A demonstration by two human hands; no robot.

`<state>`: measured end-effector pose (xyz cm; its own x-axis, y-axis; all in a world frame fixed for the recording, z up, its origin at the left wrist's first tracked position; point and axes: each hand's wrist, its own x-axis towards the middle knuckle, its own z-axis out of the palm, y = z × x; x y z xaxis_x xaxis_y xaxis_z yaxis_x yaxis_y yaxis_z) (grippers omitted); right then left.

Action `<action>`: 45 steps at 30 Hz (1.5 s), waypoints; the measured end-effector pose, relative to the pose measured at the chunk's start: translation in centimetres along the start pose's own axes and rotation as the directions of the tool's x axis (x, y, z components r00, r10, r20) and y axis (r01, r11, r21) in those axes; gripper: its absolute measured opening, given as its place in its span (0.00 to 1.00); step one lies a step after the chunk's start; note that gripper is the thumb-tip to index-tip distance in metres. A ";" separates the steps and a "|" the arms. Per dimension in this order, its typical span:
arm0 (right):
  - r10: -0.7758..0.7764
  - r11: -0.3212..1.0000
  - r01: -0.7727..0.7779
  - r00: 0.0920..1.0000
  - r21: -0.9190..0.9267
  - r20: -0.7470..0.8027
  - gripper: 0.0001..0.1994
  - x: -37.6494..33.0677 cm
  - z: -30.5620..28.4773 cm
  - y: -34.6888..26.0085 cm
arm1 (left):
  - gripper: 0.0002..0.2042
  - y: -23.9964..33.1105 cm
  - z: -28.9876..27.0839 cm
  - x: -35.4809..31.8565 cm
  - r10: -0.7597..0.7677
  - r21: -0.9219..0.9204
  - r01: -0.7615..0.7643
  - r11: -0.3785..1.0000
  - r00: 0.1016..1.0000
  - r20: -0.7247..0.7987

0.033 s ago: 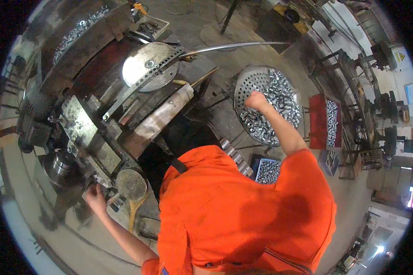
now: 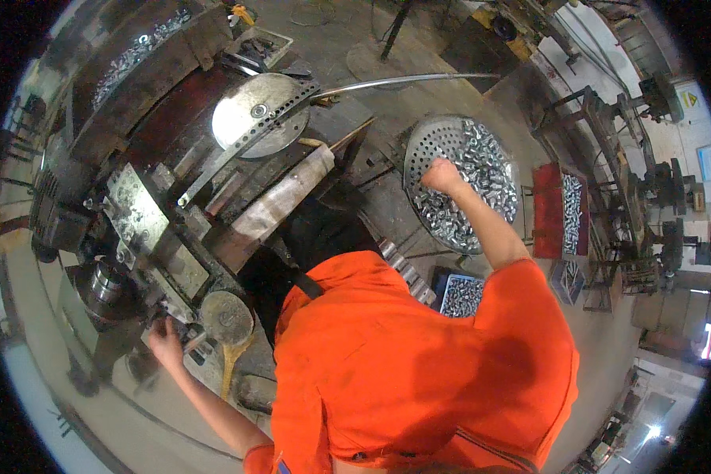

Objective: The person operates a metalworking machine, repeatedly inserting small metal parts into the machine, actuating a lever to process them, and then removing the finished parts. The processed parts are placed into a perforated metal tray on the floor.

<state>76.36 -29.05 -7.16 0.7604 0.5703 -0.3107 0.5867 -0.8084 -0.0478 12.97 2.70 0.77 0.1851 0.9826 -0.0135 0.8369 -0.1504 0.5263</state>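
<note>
I see a round block (image 2: 227, 317) beside the left hand (image 2: 164, 341); farther off, a drilled bar (image 2: 241, 146) crosses a metal disc (image 2: 233, 114). The left fingers are half bent, the right hand's (image 2: 444, 175) curled; I can't tell either's grip. Metal pieces (image 2: 490, 182) lie just beside the right fingers, in the perforated tray (image 2: 432, 142).

We see uneven light, with glare on the round metal disc (image 2: 241, 114), glints across the small metal parts (image 2: 491, 174), a shadow on the orange shirt (image 2: 419, 347), a flare (image 2: 654, 431) at lower right, and fisheye edges curving into black.
</note>
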 end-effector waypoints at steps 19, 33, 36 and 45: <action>-0.116 0.992 0.119 0.990 -0.029 0.076 0.16 -2.8 -2.5 -0.8 | 0.15 1.2 -0.6 -0.3 -0.021 0.100 0.022 0.995 1.000 -0.017; -0.716 -0.269 0.100 0.645 0.958 -0.269 0.15 -5.0 -14.2 -14.0 | 0.13 1.8 -1.0 -0.2 0.026 -0.107 -0.015 0.994 0.995 0.099; -0.741 -0.018 0.250 0.647 0.968 -0.180 0.16 -5.1 -15.0 -20.3 | 0.10 4.0 -2.2 -1.0 0.069 -0.149 -0.063 0.987 0.997 0.038; -0.968 -0.103 0.437 0.162 0.893 -0.191 0.25 -10.5 -16.8 -32.9 | 0.14 18.7 -5.0 -3.3 0.213 -0.687 -0.110 0.718 0.975 0.066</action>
<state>53.72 -5.96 13.67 -0.3917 0.9029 0.1772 0.0235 0.2024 -0.9790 25.43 -2.81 14.90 0.3928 0.9186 0.0427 0.2263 -0.1416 0.9637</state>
